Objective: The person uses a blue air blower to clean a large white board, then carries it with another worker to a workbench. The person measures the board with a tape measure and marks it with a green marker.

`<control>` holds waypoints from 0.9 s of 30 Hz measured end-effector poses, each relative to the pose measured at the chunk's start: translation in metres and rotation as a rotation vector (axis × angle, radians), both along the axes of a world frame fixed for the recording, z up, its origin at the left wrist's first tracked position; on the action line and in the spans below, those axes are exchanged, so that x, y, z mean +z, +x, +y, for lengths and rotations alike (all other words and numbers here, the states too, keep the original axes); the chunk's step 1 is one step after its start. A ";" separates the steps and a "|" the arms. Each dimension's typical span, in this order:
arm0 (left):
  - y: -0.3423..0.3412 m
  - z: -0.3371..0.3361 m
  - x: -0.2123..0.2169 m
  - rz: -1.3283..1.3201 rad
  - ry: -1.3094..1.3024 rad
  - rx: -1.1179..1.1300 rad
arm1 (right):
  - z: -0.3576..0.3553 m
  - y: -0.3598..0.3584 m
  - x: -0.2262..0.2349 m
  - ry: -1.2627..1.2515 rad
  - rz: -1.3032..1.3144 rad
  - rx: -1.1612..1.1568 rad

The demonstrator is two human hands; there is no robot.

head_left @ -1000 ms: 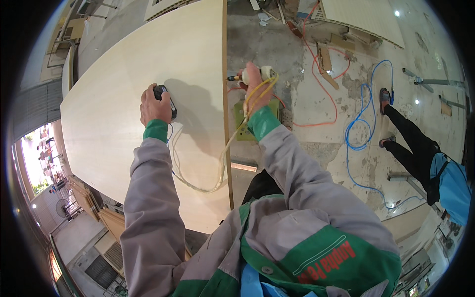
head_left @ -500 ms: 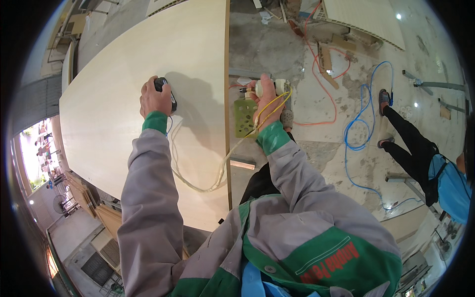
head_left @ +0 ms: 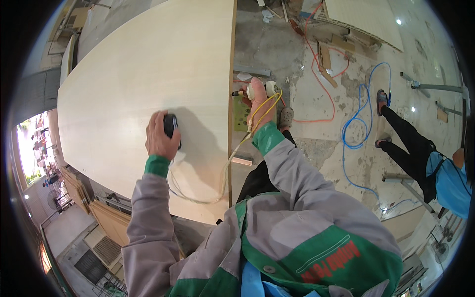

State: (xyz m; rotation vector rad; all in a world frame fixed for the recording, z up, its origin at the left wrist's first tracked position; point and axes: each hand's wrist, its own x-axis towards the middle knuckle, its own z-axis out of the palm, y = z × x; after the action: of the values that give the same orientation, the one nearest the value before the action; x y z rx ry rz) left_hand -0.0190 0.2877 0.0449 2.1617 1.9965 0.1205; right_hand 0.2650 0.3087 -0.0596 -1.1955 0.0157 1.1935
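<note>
My left hand [head_left: 159,137] is wrapped round a small black block-shaped device [head_left: 170,124] on the face of a large pale board [head_left: 133,74]. Most of the device's near side is hidden by my palm. Beyond the board's right edge, my right hand [head_left: 260,103] grips an off-white cylindrical tool [head_left: 270,88] with a dark-tipped fitting at its left end. My fingers hide much of the tool's body. Yellow cords [head_left: 279,95] hang from it past my wrist. A pale cable [head_left: 220,185] loops over the board between my two hands.
A green perforated crate [head_left: 240,116] sits below the board's right edge, by a shoe [head_left: 286,118]. Blue hose [head_left: 357,146] and orange cord [head_left: 330,89] lie on the stained floor. A person in blue [head_left: 445,180] stands at right, near metal stands [head_left: 435,86].
My left hand has slid the black device across the board toward me and slightly right. My right hand, still holding the tool, has shifted slightly left and nearer.
</note>
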 end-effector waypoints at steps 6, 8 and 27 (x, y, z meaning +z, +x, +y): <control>-0.050 -0.082 0.016 0.023 -0.062 0.006 | -0.021 0.004 0.014 0.030 0.031 -0.104; -0.060 -0.091 0.015 0.021 -0.067 0.010 | -0.028 0.002 0.016 0.020 0.050 -0.008; -0.069 -0.112 0.012 -0.039 0.005 0.013 | -0.100 -0.020 0.026 0.035 -0.031 0.006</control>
State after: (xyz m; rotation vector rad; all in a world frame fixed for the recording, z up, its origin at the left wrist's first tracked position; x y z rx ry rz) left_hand -0.0877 0.1762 0.0569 2.1327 1.9912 0.1681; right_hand 0.2449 0.2090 -0.0335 -1.1840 -0.0314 1.1756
